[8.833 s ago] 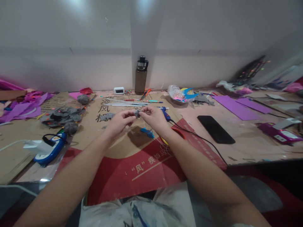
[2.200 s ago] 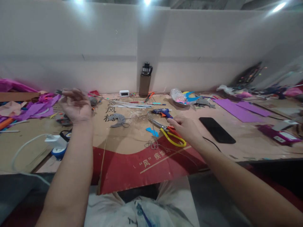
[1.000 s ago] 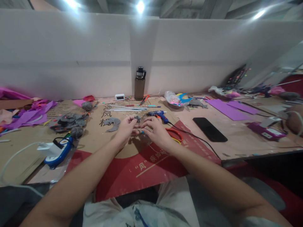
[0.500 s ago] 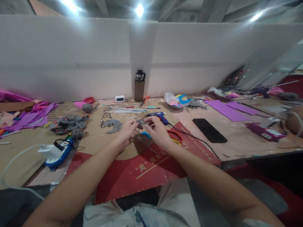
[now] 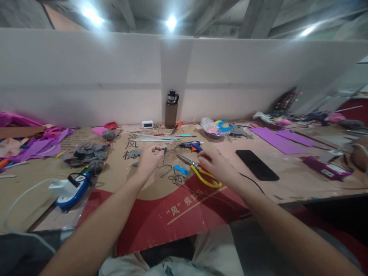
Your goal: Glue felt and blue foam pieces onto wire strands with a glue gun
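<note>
My left hand (image 5: 150, 160) is closed, thumb and fingertips pinching a small grey felt piece (image 5: 165, 150) above the cardboard. My right hand (image 5: 214, 164) is over the handles of a pair of scissors (image 5: 188, 159), fingers loosely bent and apart; it covers part of the red handle, while the yellow loop shows beneath. Just beyond its fingertips lies a blue hot glue gun (image 5: 191, 145). Between my hands are a blue cut-out piece (image 5: 181, 170) and a tangle of grey yarn (image 5: 176, 178). Grey felt cut-outs (image 5: 133, 153) lie left of my left hand.
A dark bottle (image 5: 171, 111) stands by the wall near a small white clock (image 5: 147, 124). A black phone (image 5: 257, 165) lies right. At left are a grey felt pile (image 5: 86, 154), a blue power strip (image 5: 73, 191) and purple scraps (image 5: 43, 147). A bowl (image 5: 214, 132) holds bits.
My hands have separated. The right one has let go of the small grey piece and moved right to the scissors; the left keeps hold of it. The view has tilted up slightly.
</note>
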Action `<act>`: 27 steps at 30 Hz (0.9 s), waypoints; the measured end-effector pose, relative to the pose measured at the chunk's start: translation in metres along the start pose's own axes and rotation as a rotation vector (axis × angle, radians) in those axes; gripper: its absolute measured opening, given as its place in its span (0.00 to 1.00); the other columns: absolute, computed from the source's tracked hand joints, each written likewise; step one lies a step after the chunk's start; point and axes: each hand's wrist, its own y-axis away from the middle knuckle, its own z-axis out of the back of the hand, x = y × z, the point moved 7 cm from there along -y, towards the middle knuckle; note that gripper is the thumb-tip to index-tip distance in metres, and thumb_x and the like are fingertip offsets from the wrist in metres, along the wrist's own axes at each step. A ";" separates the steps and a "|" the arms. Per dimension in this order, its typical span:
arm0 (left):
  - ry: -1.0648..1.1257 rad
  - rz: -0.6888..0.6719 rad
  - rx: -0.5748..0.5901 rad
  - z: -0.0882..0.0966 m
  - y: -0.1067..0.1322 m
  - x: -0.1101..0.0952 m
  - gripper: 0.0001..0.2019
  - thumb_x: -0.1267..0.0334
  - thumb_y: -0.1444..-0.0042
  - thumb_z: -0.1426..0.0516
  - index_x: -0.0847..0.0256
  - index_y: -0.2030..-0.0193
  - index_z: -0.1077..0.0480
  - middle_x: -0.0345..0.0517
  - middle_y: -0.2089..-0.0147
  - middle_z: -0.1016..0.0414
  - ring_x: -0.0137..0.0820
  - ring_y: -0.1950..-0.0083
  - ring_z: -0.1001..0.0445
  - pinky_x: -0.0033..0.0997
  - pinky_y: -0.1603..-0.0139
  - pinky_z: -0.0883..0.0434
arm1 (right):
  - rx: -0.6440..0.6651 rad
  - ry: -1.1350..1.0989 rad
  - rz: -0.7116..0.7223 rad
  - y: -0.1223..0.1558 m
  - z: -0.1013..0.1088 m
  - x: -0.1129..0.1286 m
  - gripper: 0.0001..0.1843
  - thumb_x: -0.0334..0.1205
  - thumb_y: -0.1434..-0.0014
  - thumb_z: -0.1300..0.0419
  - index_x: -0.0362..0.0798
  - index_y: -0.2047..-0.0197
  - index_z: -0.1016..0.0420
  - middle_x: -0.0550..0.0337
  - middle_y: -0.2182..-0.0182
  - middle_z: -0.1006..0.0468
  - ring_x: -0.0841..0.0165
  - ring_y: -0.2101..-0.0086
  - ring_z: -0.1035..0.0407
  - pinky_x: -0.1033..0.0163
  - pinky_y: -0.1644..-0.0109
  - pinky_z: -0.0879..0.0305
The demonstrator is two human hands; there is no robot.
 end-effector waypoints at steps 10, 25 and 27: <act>0.220 0.058 0.020 0.005 -0.002 -0.003 0.07 0.60 0.51 0.39 0.61 0.67 0.23 0.43 0.71 0.26 0.30 0.70 0.32 0.32 0.63 0.36 | 0.178 0.792 0.139 0.014 -0.045 -0.020 0.13 0.34 0.37 0.53 0.39 0.57 0.29 0.40 0.59 0.27 0.58 0.58 0.33 0.57 0.57 0.42; 0.921 0.506 0.037 -0.004 -0.008 0.031 0.08 0.67 0.59 0.35 0.68 0.73 0.28 0.41 0.77 0.30 0.20 0.79 0.34 0.19 0.79 0.34 | -0.006 0.021 0.311 -0.007 -0.029 0.034 0.33 0.26 0.45 0.51 0.50 0.35 0.40 0.52 0.57 0.28 0.65 0.59 0.32 0.60 0.53 0.34; 0.923 0.520 0.017 -0.002 -0.010 0.034 0.08 0.68 0.59 0.35 0.68 0.73 0.29 0.41 0.77 0.29 0.20 0.79 0.34 0.19 0.80 0.34 | 0.012 -0.003 0.381 -0.013 -0.034 0.051 0.37 0.26 0.47 0.49 0.48 0.34 0.44 0.50 0.54 0.31 0.65 0.57 0.33 0.59 0.51 0.34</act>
